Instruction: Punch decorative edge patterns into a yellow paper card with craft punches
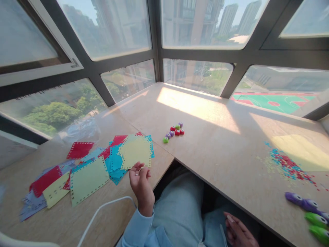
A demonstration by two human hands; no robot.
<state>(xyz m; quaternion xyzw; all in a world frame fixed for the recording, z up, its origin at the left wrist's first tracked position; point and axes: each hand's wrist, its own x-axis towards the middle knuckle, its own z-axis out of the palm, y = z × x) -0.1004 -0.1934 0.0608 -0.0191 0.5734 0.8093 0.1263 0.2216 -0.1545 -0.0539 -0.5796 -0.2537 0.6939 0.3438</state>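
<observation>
My left hand (142, 188) is raised at the table's inner edge, beside the front edge of a pale yellow sheet with punched holes (136, 151). Its fingers are loosely curled, with the thumb apart and nothing visible between them; a ring is on one finger. Whether the fingertips touch the sheet is unclear. Blue punched sheets (115, 161) lie partly beneath the yellow one. Over my lap, low in the view, is my right hand (239, 230), its fingers bent and the thumb against them. I see nothing held there, and the view's bottom edge cuts it off.
More punched sheets, including a red one (80, 150) and a pale green one (89, 180), spread leftward. Small eye-marked pieces (173, 133) stand mid-table. Paper bits (289, 164), a yellow sheet (303, 151), purple punches (302, 201) and green ones (317, 219) lie right. A white cable (102, 207) curves leftward.
</observation>
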